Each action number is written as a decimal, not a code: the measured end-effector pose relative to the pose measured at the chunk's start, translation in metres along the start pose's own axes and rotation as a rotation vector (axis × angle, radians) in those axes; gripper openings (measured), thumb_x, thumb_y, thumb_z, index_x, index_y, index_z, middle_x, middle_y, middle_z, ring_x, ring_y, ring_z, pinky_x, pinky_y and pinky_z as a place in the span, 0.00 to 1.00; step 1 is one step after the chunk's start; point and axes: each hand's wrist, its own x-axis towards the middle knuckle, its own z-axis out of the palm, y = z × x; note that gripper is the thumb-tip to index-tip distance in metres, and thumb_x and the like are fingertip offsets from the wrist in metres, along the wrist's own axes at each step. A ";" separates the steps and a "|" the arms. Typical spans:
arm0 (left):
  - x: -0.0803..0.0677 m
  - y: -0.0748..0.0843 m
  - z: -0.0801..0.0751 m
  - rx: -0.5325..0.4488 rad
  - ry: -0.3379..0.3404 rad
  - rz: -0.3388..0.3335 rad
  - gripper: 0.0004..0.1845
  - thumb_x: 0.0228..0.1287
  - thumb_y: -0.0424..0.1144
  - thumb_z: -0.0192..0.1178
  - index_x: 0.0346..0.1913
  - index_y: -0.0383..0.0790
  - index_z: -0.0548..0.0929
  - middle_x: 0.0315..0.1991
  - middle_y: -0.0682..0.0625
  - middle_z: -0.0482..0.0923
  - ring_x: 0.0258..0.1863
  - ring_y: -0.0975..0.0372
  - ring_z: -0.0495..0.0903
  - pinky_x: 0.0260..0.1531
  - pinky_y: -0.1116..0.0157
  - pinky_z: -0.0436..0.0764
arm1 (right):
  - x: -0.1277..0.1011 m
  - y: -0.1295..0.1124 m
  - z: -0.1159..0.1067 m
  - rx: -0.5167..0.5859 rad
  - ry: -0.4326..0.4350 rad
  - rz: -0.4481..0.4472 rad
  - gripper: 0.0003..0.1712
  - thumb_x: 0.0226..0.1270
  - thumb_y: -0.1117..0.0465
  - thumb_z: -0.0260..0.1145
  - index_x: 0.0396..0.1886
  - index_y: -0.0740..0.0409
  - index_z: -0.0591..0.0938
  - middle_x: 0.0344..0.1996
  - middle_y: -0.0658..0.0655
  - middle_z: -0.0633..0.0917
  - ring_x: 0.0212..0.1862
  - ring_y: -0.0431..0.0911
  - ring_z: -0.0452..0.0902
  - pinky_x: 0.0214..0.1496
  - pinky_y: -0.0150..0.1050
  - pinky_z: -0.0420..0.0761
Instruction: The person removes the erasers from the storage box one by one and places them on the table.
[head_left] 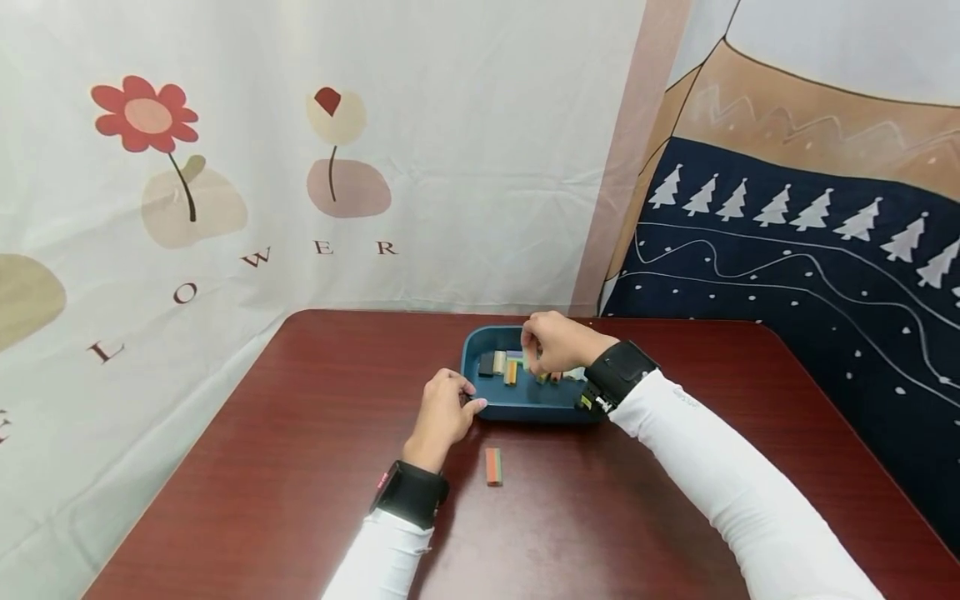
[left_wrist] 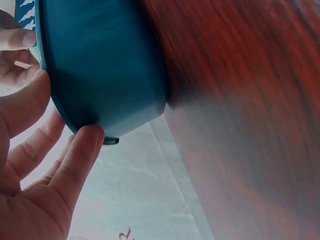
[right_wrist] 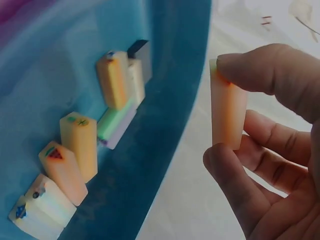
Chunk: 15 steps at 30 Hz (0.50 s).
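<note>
A teal plastic tray (head_left: 540, 412) stands towards the far side of the table. My left hand (head_left: 444, 408) grips its near left corner, thumb and fingers at the rim (left_wrist: 44, 55) in the left wrist view. Between thumb and finger, my right hand (head_left: 558, 342) pinches a pale orange block-shaped eraser (right_wrist: 227, 112), held upright above the tray. Inside lie several more erasers: a yellow-orange one (right_wrist: 114, 82), a green and purple one (right_wrist: 116, 122), a yellow one (right_wrist: 80, 147), one with a watermelon print (right_wrist: 64, 172), white ones (right_wrist: 50, 200) and a dark one (right_wrist: 142, 62).
On the reddish-brown table (head_left: 337, 375), an orange and green eraser (head_left: 493, 467) lies by itself in front of the tray. A flower-print curtain (head_left: 450, 125) hangs behind the table, and a dark blue cloth with white trees (head_left: 787, 275) hangs on the right.
</note>
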 end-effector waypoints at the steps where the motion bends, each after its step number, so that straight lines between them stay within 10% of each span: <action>1: 0.000 -0.001 0.000 -0.002 -0.003 -0.003 0.11 0.60 0.41 0.69 0.37 0.35 0.84 0.43 0.46 0.74 0.42 0.54 0.74 0.41 0.59 0.78 | -0.002 -0.001 0.001 0.006 0.014 0.002 0.12 0.54 0.67 0.70 0.38 0.60 0.79 0.33 0.53 0.74 0.30 0.41 0.72 0.34 0.36 0.76; 15: 0.003 -0.003 0.000 -0.012 -0.013 -0.007 0.11 0.61 0.40 0.69 0.39 0.34 0.84 0.45 0.44 0.74 0.46 0.51 0.75 0.45 0.57 0.78 | -0.034 -0.025 0.022 0.041 0.198 -0.038 0.17 0.50 0.61 0.78 0.37 0.59 0.80 0.34 0.50 0.76 0.36 0.47 0.75 0.39 0.35 0.79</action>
